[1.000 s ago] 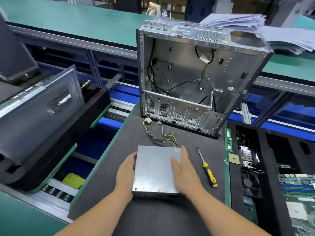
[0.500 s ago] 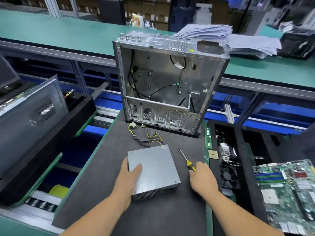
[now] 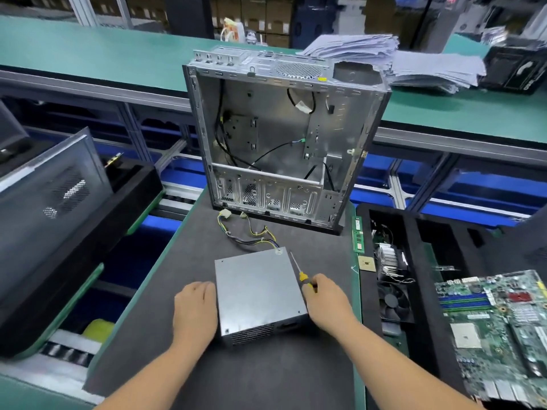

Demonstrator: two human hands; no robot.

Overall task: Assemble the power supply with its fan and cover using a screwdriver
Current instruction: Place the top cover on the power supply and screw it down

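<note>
Power supply (image 3: 258,294) is sitting flat on the desk (image 3: 183,291) between the hands, cable bundle (image 3: 251,232) trailing away from its far edge toward the open chassis (image 3: 278,137).

Left hand (image 3: 194,309) is resting against the unit's left side, fingers relaxed and fairly straight, not curled round anything. Right hand (image 3: 328,303) is pinching the yellow-and-black handle of the screwdriver (image 3: 300,272) just off the unit's right edge, shaft pointing away from the person.

Handling, my read: sheet-metal box, rigid, probably fairly heavy for its size, smooth top so likely slick. Best taken by the two opposite side walls, not by the cables (the connectors look like the fragile bit). Keeping fingers off the vented front face. Screwdriver is light and stiff, and is being gripped at the handle.

Counts:
- power supply: one
- screwdriver: one
- chassis: one, beyond the hands
- fan (image 3: 395,300): one, in the foam tray right of the right hand
- motherboard (image 3: 500,329): one, further right
- memory stick (image 3: 358,236): one at the tray's edge
- separate cover: cannot tell which part it is
</note>
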